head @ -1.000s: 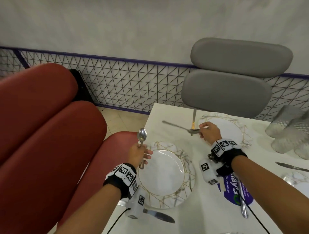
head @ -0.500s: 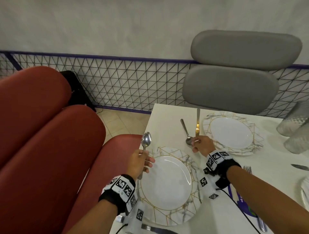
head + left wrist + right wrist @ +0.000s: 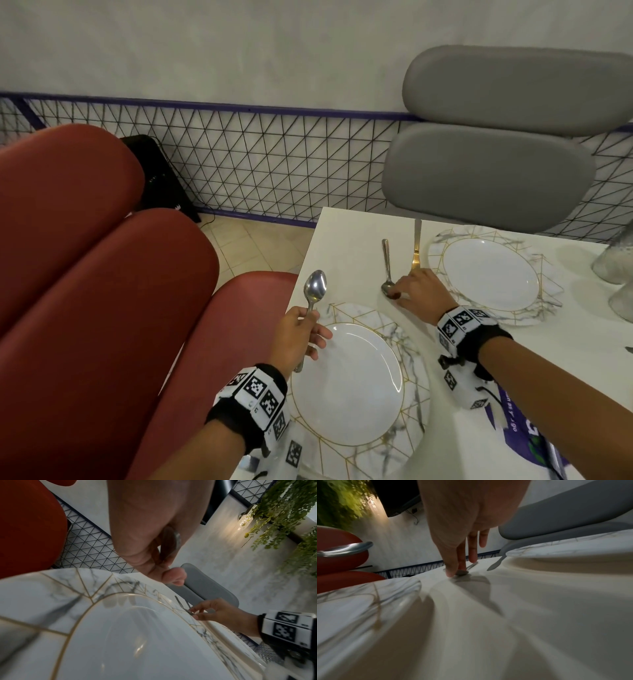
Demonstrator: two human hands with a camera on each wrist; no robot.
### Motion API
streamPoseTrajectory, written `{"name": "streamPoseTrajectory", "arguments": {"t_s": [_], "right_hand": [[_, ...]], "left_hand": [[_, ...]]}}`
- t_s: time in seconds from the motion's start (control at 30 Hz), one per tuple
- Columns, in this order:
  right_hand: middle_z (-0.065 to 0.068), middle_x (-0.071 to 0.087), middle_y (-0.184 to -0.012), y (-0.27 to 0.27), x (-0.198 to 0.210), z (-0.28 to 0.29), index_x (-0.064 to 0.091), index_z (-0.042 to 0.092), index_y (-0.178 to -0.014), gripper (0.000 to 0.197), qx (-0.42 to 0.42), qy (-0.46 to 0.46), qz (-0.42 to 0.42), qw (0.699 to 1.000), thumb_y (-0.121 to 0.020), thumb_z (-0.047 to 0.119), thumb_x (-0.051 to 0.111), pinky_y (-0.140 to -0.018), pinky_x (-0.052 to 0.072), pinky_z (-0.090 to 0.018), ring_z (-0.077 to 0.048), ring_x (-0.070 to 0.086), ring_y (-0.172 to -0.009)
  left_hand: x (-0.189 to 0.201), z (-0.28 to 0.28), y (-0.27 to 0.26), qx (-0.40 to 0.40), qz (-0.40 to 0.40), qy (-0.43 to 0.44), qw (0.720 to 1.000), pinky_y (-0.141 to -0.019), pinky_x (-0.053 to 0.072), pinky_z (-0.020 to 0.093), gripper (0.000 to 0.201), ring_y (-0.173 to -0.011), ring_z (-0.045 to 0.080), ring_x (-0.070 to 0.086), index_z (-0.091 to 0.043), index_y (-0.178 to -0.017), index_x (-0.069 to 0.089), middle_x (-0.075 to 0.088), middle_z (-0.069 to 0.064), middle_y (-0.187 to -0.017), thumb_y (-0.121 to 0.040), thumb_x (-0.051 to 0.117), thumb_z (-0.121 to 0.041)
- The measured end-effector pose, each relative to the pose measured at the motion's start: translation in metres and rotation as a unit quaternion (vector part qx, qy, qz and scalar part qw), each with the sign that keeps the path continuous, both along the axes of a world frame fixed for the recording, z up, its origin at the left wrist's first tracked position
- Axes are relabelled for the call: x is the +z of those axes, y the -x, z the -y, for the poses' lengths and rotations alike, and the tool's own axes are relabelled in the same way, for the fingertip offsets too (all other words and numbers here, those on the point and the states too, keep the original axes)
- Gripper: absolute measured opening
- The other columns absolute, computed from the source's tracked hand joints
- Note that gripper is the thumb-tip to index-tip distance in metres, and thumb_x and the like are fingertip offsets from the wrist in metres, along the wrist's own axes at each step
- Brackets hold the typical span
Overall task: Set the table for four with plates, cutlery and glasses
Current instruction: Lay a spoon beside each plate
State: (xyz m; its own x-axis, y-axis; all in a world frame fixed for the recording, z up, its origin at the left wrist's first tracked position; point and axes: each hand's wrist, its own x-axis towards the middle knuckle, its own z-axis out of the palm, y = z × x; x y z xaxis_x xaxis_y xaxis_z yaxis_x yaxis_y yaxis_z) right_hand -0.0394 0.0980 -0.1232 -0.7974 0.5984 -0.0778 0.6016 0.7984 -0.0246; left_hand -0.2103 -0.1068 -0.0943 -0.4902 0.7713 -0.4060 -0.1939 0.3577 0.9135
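My left hand (image 3: 303, 334) grips a steel spoon (image 3: 315, 286) by its handle and holds it upright, bowl up, over the left rim of the near marble-and-gold plate (image 3: 407, 346). A second spoon (image 3: 386, 260) lies on the white table (image 3: 346, 246), handle pointing away. My right hand (image 3: 399, 294) pinches its bowl against the tabletop, and the right wrist view shows the thumb and fingertips (image 3: 450, 573) on that spoon (image 3: 462, 572). The spoon lies left of a silver-and-gold piece of cutlery (image 3: 416, 246) beside the far plate (image 3: 548, 274).
Red padded seats (image 3: 102, 274) run along the table's left edge. A grey chair (image 3: 486, 171) stands behind the far plate. Textured glasses (image 3: 616, 260) stand at the right edge. A purple printed sheet (image 3: 513, 421) with cutlery on it lies at bottom right.
My right hand has lowered its spoon from the air onto the table and turned it parallel to the gold cutlery. The left hand still holds its spoon upright.
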Motion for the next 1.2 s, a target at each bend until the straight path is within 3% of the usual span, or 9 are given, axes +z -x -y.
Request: {"name": "streamPoseTrajectory", "arguments": {"t_s": [0.5,0.9,1.2], "right_hand": [[-0.003,0.070,-0.106,0.017,-0.002,-0.052,0.063,0.019,-0.110,0.029,-0.072,-0.064,-0.001,0.995,-0.095,0.017,0.038,-0.092,0.032,-0.032,-0.025,0.050,-0.103],[0.001,0.071,-0.103,0.013,-0.006,-0.068,0.061,0.026,-0.115,0.031,-0.065,-0.074,0.007,0.995,-0.094,0.017,0.039,-0.094,0.030,-0.031,-0.022,0.049,-0.099],[-0.001,0.071,-0.103,0.014,-0.007,-0.068,0.061,0.023,-0.113,0.029,-0.059,-0.082,0.007,0.995,-0.095,0.019,0.038,-0.095,0.030,-0.031,-0.022,0.050,-0.101]], "left_hand": [[0.003,-0.001,-0.001,-0.010,-0.026,-0.029,0.999,-0.038,0.041,0.024,0.014,-0.046,0.012,0.053,-0.003,-0.098,0.052,0.066,0.010,-0.064,-0.097,0.048,-0.016],[0.003,-0.002,0.002,-0.011,-0.029,-0.037,0.999,-0.037,0.040,0.024,0.013,-0.045,0.012,0.052,-0.004,-0.099,0.053,0.066,0.008,-0.061,-0.098,0.046,-0.015],[0.003,-0.002,0.003,-0.006,-0.043,-0.025,0.999,-0.033,0.031,0.018,0.023,-0.029,0.013,0.035,-0.006,-0.097,0.057,0.051,0.003,-0.044,-0.099,0.044,-0.026]]}}
